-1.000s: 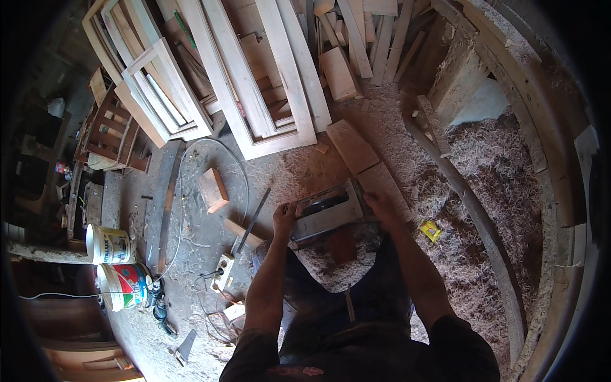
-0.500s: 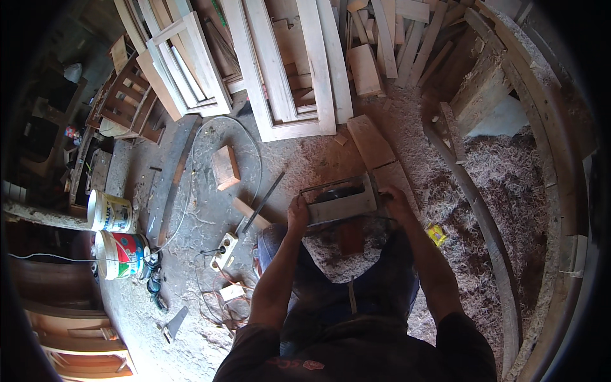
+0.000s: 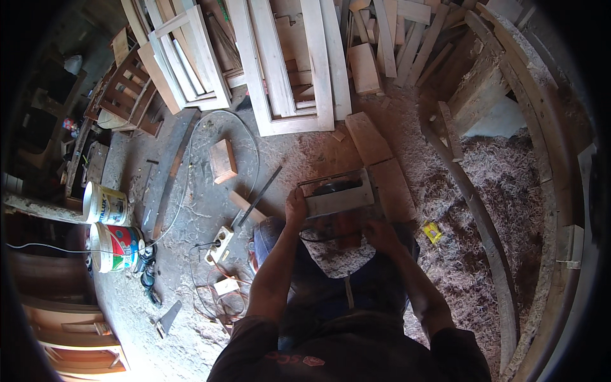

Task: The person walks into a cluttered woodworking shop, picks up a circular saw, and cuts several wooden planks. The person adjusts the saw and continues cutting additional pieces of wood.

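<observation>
The left hand [image 3: 296,205] has its fingers clamped on the left end of a grey metal power tool [image 3: 337,200], while the right hand [image 3: 382,234] grips its near right side, fingers closed on it. The tool sits low between the knees, apparently being steadied; the next move calls for a firm, level hold. Beyond the fingers lie flat pale boards [image 3: 369,137], and curly shavings [image 3: 484,184] to the right. Left of them, a white power strip [image 3: 219,244] rests on the dusty floor [image 3: 191,191].

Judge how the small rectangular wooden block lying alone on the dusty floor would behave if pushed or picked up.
The small rectangular wooden block looks solid and stiff, so it probably would not flex. It lies on a broad flat face, so it should slide, not roll or tip. The sawdust-covered floor might let it skid easily. It seems light enough for one hand.
</observation>
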`<state>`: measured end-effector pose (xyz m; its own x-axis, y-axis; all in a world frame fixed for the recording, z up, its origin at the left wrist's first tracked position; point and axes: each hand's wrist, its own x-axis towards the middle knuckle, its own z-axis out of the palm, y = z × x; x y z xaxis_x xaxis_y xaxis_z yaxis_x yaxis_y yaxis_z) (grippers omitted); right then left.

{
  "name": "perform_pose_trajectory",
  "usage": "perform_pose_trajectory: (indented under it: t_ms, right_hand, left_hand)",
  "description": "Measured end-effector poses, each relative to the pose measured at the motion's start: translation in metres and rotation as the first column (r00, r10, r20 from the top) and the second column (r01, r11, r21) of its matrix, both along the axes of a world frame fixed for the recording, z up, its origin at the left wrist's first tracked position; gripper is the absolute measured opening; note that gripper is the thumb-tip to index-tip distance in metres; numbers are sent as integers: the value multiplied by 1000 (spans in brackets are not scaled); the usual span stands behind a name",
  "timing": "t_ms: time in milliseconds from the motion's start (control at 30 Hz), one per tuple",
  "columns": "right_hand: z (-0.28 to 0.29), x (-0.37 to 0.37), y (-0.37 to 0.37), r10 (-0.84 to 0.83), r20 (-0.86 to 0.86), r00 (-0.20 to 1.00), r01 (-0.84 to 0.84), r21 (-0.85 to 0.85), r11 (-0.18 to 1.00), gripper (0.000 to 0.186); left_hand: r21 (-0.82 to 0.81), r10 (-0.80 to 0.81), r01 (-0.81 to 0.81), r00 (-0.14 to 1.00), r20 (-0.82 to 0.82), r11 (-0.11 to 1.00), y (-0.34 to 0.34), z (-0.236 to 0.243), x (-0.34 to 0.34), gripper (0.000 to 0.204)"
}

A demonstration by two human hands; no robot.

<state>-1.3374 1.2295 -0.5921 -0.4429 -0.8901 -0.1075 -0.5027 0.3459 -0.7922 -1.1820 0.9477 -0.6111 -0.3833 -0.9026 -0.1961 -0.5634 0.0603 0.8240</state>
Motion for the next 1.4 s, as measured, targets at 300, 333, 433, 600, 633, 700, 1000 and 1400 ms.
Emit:
perform_pose_trajectory:
  t_ms: [300, 333, 433, 600, 633, 700, 1000, 1400]
  right_hand:
    - [-2, 39, 23, 420, -7, 908, -397, 313, 863, 29]
    - [-6, 40, 26, 332, 57, 942, -333, 307, 891, 28]
    - [-13, 29, 28, 27, 140, 990, -38, 78, 996, 26]
    - [-3, 0, -7, -387, 662, 642, 519, -3, 855, 29]
    - [0, -3, -14, -407, 714, 570, 609, -35, 792, 30]
    - [6, -11, -27, -433, 599, 673, 558, -29, 829, 31]
    - [20, -13, -44, -510, 118, 852, 523, -227, 822, 49]
    - [48, -38, -67, 34, -669, 743, -21, 29, 999, 56]
  left_hand:
    - [49, 160, -153, 963, -218, 987, 5, -15, -3, 54]
    - [103, 186, -164, 947, -261, 981, 5, -17, -3, 55]
    - [96, 196, -176, 942, -273, 980, 8, -21, -2, 57]
    - [31, 163, -160, 954, -253, 987, 4, -19, -2, 52]
    - [30, 151, -148, 969, -196, 989, 3, -18, -1, 51]
    - [59, 119, -113, 988, -98, 992, 0, -16, 0, 51]
    - [23, 111, -110, 994, -21, 994, 3, 0, -1, 47]
    - [235, 21, -58, 987, 157, 970, -36, -13, 2, 45]
